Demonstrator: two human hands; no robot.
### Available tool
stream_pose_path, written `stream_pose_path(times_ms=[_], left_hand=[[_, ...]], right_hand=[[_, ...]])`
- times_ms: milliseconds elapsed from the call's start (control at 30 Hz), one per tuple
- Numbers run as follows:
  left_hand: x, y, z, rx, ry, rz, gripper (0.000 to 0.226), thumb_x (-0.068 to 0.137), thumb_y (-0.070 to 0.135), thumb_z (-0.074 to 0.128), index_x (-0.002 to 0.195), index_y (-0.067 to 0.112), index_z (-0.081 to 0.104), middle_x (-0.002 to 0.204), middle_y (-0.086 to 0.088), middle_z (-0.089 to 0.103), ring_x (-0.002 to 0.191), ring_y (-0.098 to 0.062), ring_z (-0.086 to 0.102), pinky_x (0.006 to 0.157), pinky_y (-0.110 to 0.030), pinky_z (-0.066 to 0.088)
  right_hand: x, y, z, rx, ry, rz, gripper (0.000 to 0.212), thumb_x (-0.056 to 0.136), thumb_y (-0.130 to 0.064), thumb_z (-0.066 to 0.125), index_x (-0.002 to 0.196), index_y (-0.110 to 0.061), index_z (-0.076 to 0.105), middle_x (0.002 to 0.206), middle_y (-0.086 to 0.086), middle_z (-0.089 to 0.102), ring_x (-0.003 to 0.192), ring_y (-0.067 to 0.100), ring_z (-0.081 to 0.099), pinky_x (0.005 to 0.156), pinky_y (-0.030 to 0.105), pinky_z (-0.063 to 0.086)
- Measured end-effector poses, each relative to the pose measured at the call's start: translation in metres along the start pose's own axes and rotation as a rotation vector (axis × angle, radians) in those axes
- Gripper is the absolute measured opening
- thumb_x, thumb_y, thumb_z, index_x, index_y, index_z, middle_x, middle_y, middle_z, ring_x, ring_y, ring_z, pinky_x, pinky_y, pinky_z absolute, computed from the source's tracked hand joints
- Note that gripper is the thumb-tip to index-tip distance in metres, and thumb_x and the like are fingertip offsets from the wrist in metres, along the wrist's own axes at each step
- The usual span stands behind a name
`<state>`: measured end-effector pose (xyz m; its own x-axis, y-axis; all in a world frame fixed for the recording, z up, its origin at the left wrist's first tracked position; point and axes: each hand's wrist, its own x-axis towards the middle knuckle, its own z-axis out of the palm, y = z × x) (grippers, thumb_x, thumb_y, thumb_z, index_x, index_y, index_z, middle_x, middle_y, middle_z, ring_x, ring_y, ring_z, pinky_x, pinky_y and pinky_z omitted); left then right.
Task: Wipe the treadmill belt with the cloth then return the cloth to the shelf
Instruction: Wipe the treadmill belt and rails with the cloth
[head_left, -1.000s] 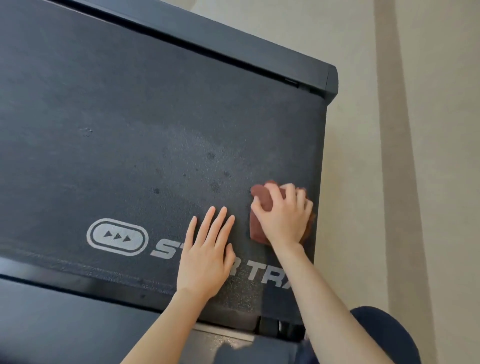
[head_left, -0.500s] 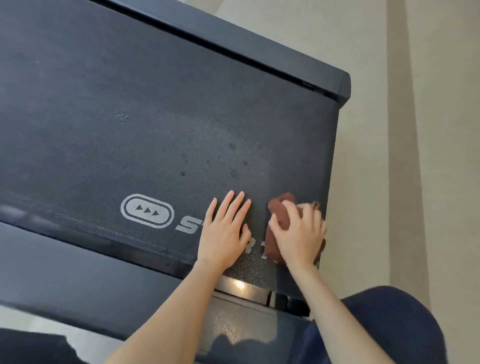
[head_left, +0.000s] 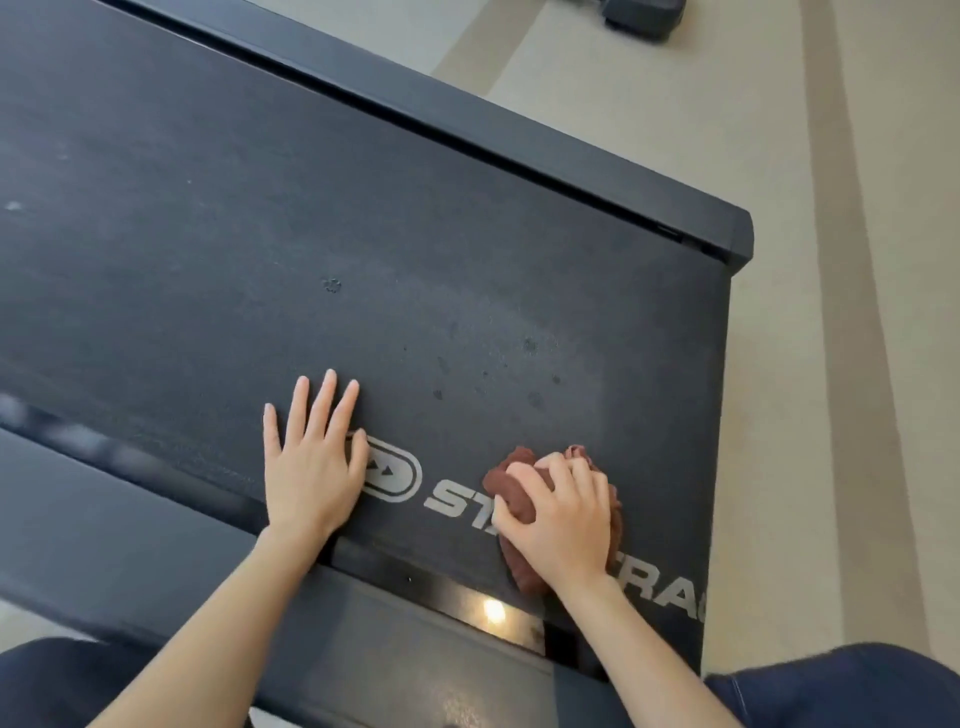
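Wiping leftward across the treadmill belt (head_left: 363, 234), cloth (head_left: 511, 491) clutched in right fingers (head_left: 566, 483), left hand (head_left: 311, 467) slid aside, released flat; spots (head_left: 530, 345) pending.

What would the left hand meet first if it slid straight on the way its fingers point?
Probably the far side rail; the left hand has only bare treadmill belt ahead.

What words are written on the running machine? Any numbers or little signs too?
"ST": white letters on the treadmill belt; the next letters are hidden under the cloth and right hand.
"RA": past the cloth, followed by a cut-off letter.
An oval sign with small arrowheads, no words, partly under the left hand.
No numbers in view.
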<state>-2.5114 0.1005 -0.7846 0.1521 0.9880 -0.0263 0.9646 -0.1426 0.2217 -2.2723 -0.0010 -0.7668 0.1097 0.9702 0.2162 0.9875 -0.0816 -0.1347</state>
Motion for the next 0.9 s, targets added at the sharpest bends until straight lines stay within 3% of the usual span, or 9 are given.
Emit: stream_pose_path(times_ms=[200,400,533,633,800,900], left_hand=[[0.0,-0.004,0.01,0.001,0.071,0.001,0.056,0.09,0.04,0.028,0.144,0.028,0.033,0.153,0.002,0.028,0.144,-0.02,0.013,0.116,-0.047,0.005],[0.002,-0.003,0.007,-0.003,0.055,-0.002,0.057,0.087,0.041,0.03,0.143,0.028,0.035,0.153,0.001,0.029,0.144,-0.021,0.016,0.115,-0.047,0.005],[-0.001,-0.002,0.005,-0.001,0.044,-0.011,0.059,0.088,0.043,0.025,0.144,0.028,0.034,0.153,0.001,0.029,0.144,-0.021,0.015,0.116,-0.048,0.007],[0.001,-0.002,0.003,0.0,0.032,-0.012,0.059,0.088,0.043,0.025,0.144,0.028,0.034,0.153,0.001,0.028,0.144,-0.02,0.014,0.116,-0.048,0.007],[0.0,0.001,0.002,0.014,0.024,-0.015,0.058,0.089,0.043,0.024,0.144,0.027,0.034,0.153,0.002,0.028,0.144,-0.021,0.014,0.116,-0.049,0.008],[0.0,0.001,0.002,0.001,0.034,-0.025,0.058,0.088,0.043,0.025,0.143,0.027,0.036,0.153,0.002,0.029,0.144,-0.02,0.015,0.116,-0.049,0.009]], right_hand=[[0.127,0.016,0.03,-0.032,0.038,0.01,0.031,0.079,-0.051,0.05,0.094,-0.03,0.066,0.091,0.002,0.059,0.087,0.026,0.054,0.074,0.037,0.041],[0.178,0.019,0.034,-0.098,-0.088,0.007,0.035,0.084,-0.049,0.053,0.11,-0.028,0.063,0.104,0.007,0.057,0.1,0.031,0.049,0.081,0.041,0.037],[0.16,0.026,0.018,-0.131,-0.227,-0.037,0.038,0.089,-0.052,0.047,0.119,-0.029,0.055,0.118,0.01,0.052,0.115,0.034,0.044,0.091,0.044,0.039],[0.116,0.048,-0.005,-0.12,-0.279,-0.17,0.034,0.086,-0.05,0.054,0.113,-0.028,0.059,0.109,0.009,0.053,0.102,0.033,0.047,0.082,0.042,0.04],[0.011,0.062,-0.011,-0.024,-0.137,-0.135,0.029,0.083,-0.048,0.051,0.102,-0.031,0.064,0.101,0.002,0.058,0.094,0.027,0.05,0.082,0.043,0.041],[0.025,0.058,0.001,0.026,-0.079,-0.203,0.025,0.08,-0.048,0.054,0.093,-0.031,0.066,0.094,-0.001,0.06,0.09,0.024,0.05,0.079,0.038,0.038]])
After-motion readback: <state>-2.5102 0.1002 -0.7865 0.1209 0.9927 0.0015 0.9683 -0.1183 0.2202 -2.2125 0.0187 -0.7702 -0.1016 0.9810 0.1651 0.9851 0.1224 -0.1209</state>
